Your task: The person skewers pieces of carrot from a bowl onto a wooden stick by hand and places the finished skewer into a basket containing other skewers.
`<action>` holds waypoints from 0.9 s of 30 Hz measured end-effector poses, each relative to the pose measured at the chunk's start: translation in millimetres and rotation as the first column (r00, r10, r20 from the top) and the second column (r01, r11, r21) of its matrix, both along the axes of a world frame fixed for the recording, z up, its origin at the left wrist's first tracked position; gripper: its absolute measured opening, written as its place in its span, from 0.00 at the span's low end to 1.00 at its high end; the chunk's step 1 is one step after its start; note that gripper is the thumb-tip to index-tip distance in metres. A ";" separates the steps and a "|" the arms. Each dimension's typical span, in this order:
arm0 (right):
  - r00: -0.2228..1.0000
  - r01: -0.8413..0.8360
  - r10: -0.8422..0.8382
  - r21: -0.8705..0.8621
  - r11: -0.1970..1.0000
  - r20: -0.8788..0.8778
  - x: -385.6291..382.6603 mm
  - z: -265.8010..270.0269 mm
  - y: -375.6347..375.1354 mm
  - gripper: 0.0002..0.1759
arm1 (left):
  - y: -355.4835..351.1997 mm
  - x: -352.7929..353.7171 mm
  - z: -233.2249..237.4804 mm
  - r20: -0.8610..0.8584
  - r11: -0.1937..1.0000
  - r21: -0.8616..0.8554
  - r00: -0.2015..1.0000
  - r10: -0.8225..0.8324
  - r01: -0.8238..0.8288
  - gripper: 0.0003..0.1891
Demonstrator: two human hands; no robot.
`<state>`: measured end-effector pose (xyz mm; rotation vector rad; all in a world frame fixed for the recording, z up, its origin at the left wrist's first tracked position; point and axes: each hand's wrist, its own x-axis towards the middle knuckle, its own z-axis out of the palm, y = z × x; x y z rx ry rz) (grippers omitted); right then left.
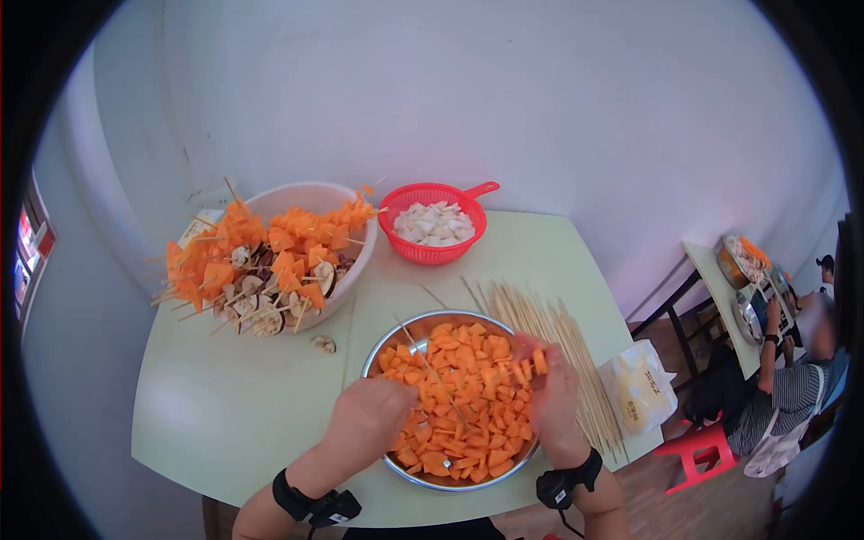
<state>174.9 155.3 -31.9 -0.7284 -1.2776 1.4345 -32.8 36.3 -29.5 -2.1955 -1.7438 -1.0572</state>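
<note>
A steel bowl [368, 364] full of cut carrot pieces [468, 418] sits before me on the table. At its right side, my right hand [556, 389] curls its fingers around a skewer of carrot pieces [529, 366], a short row of orange chunks. My left hand [371, 412] is closed over the bowl's left rim; its fingertips are turned away, so what they hold cannot be made out. A loose bamboo skewer [414, 342] lies slantwise over the carrots. Right of the bowl, many bare bamboo skewers [562, 351] are spread on the table.
At the back left, a white tub [358, 270] is heaped with filled skewers of orange pieces and eggplant slices [267, 317]. A red colander [430, 256] holds white chunks. One slice [323, 344] lies loose. A tissue pack [641, 387] sits at the right edge. Another person [792, 405] sits at a farther table.
</note>
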 end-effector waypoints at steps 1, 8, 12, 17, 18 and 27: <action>0.999 -0.028 0.027 0.049 0.998 0.023 -1.8 -0.4 -4.3 0.26 | -1.3 1.2 0.5 -0.007 1.000 -0.001 0.999 -0.031 0.031 0.11; 0.996 -0.078 0.075 0.074 0.994 0.041 -4.3 -2.5 -9.8 0.27 | -4.1 3.9 0.7 0.106 0.997 -0.076 0.994 0.021 -0.013 0.09; 0.995 -0.097 0.098 0.074 0.993 -0.009 -5.5 -2.2 -7.6 0.29 | -1.6 5.0 -1.8 0.266 0.990 -0.139 0.964 0.004 0.034 0.07; 0.887 -0.459 0.461 -0.048 0.887 0.032 -9.3 -7.3 -5.3 0.33 | -5.0 6.9 6.4 0.624 0.952 -0.293 0.772 0.119 0.090 0.05; 0.888 -0.457 0.458 -0.047 0.888 0.030 -11.0 -8.8 -9.2 0.33 | -6.5 8.6 9.0 0.613 0.942 -0.317 0.782 0.113 0.111 0.05; 0.704 -0.609 0.614 -0.142 0.780 0.356 -14.3 0.4 -29.2 0.32 | -5.6 16.6 1.2 0.555 0.957 -0.243 0.832 0.003 0.158 0.05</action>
